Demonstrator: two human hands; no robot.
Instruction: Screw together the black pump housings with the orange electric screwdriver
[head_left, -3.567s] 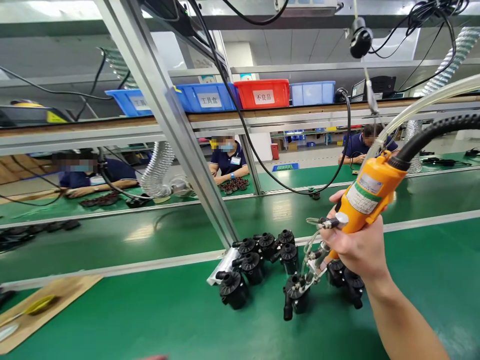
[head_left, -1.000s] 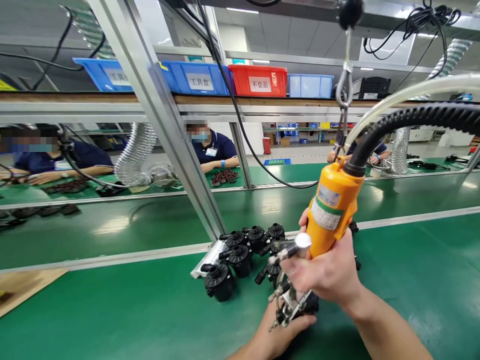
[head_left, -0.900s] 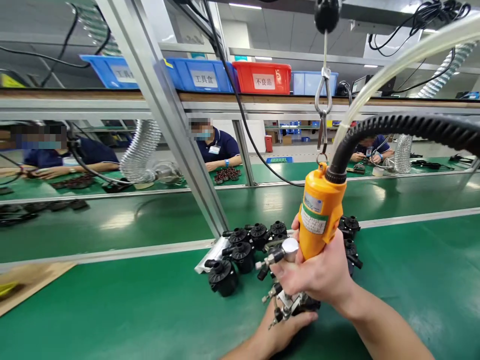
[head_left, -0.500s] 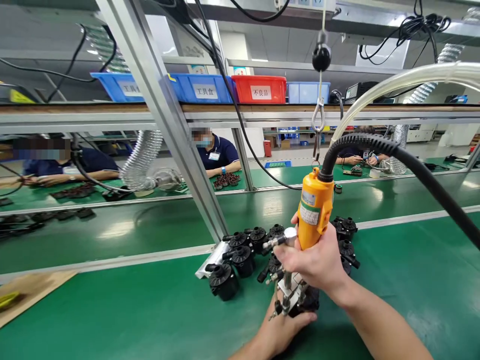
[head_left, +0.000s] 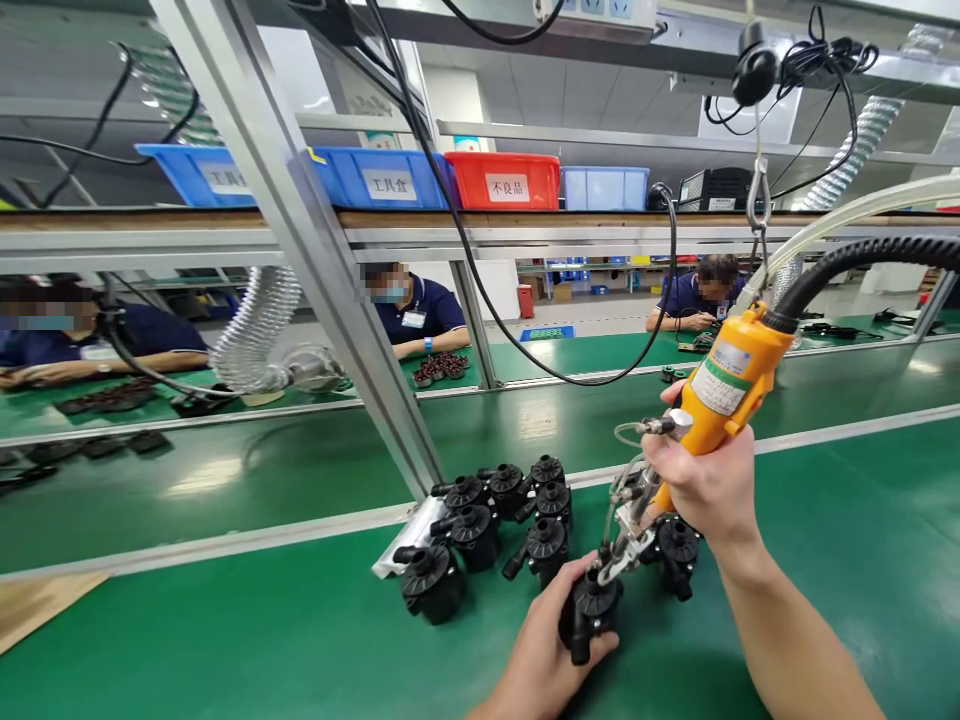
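My right hand [head_left: 709,485] is wrapped round an orange electric screwdriver [head_left: 724,390], tilted with its top leaning to the right. A metal fitting with thin tubes [head_left: 626,515] sits at its lower end, close over the black pump [head_left: 596,600] in my left hand; whether they touch I cannot tell. My left hand [head_left: 544,640] grips that pump from the left, thumb and fingers round its body, on the green bench. More black pumps [head_left: 472,530] stand in a cluster behind and to the left. Another black pump [head_left: 677,550] stands just right of the tool.
An aluminium post [head_left: 300,220] rises at the left of the pumps. The screwdriver hangs from a metal hook [head_left: 759,200], with a thick black hose [head_left: 862,265] running right. Blue and red bins [head_left: 502,185] line the shelf. Co-workers sit across the bench. Brown paper [head_left: 45,605] lies at left.
My right hand has moved the screwdriver right and tilted it, drawing the fitting off the pump's middle. The pump in my left hand now shows plainly. The view has shifted slightly.
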